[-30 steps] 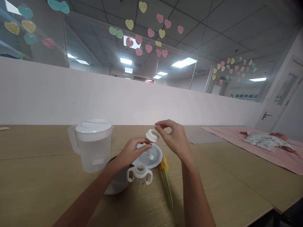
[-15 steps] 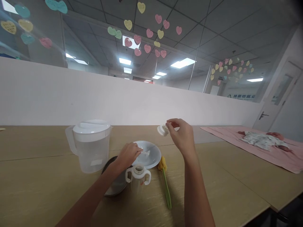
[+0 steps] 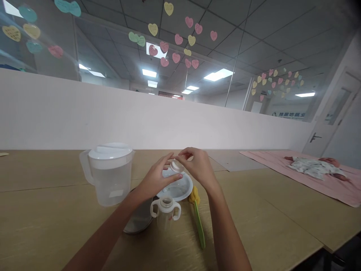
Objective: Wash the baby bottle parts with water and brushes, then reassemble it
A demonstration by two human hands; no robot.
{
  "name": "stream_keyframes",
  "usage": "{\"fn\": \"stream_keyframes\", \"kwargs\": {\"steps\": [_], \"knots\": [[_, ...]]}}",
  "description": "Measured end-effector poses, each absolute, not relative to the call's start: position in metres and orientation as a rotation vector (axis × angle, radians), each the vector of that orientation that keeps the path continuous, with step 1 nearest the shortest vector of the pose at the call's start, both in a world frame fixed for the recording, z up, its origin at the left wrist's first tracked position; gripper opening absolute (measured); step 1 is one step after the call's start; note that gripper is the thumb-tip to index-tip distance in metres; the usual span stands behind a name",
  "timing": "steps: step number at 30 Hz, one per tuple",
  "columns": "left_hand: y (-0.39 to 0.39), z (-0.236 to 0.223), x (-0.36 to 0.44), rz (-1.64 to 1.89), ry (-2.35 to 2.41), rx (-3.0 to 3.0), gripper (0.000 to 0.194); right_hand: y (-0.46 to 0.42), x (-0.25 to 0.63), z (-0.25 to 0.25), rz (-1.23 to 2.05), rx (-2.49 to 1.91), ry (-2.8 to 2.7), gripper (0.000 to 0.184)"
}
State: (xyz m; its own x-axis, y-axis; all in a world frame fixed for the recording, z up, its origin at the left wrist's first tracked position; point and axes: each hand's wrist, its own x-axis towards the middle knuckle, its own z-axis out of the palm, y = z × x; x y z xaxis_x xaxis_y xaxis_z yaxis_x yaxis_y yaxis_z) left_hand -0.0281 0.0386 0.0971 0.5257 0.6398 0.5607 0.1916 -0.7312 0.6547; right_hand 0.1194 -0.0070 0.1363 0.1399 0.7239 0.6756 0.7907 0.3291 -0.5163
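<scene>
My right hand (image 3: 199,169) pinches a baby bottle nipple with its white collar ring (image 3: 176,166), held above a white bowl (image 3: 189,190). Close on the left, my left hand (image 3: 156,178) has its thumb and fingers spread around the ring; whether they touch it I cannot tell. Something clear lies in the bowl. In front of the bowl an uncapped baby bottle (image 3: 166,216) with two white handles stands upright. A dark-rimmed round pan (image 3: 138,220) is partly hidden under my left forearm. Right of the bottle lies a bottle brush (image 3: 198,218) with a yellow sponge head and green handle.
A lidded pitcher (image 3: 109,173) of clear liquid stands left of the bowl. On the right, a baby doll (image 3: 310,167) in patterned clothes lies on a pink cloth (image 3: 270,162). A white wall (image 3: 169,124) runs behind the table (image 3: 254,218).
My right hand has moved left with the nipple and ring, to above the bowl. My left hand has come up out of the bowl and spread its fingers beside the ring.
</scene>
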Motion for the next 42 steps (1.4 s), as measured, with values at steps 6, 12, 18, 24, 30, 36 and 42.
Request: {"fn": "stream_keyframes", "kwargs": {"steps": [6,12,18,24,30,36,42], "knots": [[0.032,0.105,-0.030,1.131,0.735,2.352,0.026,-0.006,0.101,0.133,-0.107,-1.363,-1.692,0.009],[0.036,0.106,-0.034,1.233,0.798,2.467,0.025,-0.003,0.099,0.129,-0.029,-1.321,-1.714,0.024],[0.039,0.102,-0.038,1.357,0.685,2.667,0.038,-0.007,0.116,0.133,0.210,-1.218,-1.848,0.027],[0.032,0.105,-0.038,1.292,0.630,2.739,0.040,-0.014,0.137,0.138,0.342,-1.159,-1.879,0.035],[0.031,0.106,-0.038,1.215,0.655,2.696,0.044,-0.014,0.140,0.137,0.491,-1.119,-1.883,0.037],[0.025,0.113,-0.041,1.138,0.587,2.638,0.044,-0.010,0.154,0.134,0.751,-0.996,-1.833,0.040],[0.040,0.108,-0.045,0.991,0.773,2.658,0.041,0.011,0.179,0.117,0.763,-1.054,-1.713,0.039]]}}
